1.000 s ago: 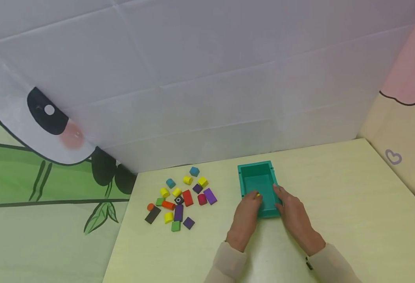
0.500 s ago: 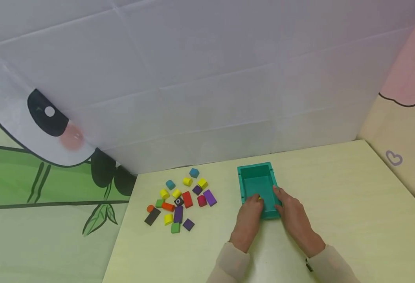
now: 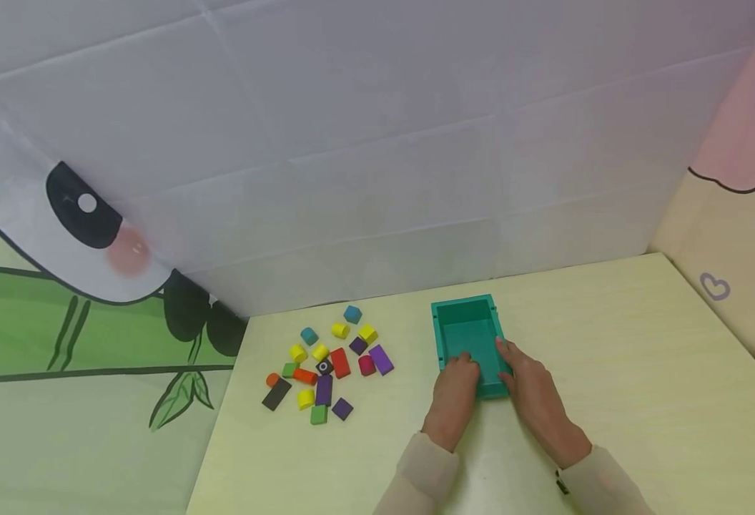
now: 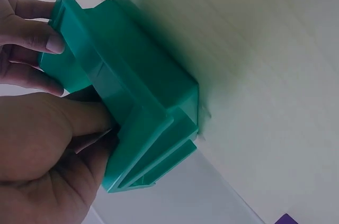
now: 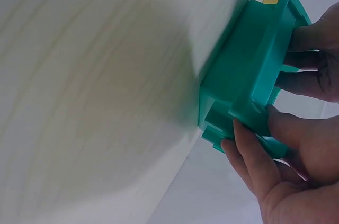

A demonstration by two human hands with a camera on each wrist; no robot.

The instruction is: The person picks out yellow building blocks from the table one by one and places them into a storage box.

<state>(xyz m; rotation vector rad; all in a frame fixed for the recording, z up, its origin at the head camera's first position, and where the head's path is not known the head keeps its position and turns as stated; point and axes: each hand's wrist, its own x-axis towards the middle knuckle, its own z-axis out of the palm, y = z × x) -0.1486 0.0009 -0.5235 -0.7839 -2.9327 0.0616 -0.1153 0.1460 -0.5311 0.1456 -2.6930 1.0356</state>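
Green tray (image 3: 470, 337) lies lengthwise away — right hand (image 3: 535, 390) pinching its right side, left hand (image 3: 452, 397) nearer the near-left corner, fingertips inside, grip hidden — can't tell.

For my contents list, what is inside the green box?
The left hand reaches into the green box. Beyond it, only bare green floor shows; whatever lies beneath the hand is covered.

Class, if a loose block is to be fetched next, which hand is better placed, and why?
Likely the left hand: it is nearer the blocks, while the right hand grips the box on its far side. Whether the left holds anything is hidden.
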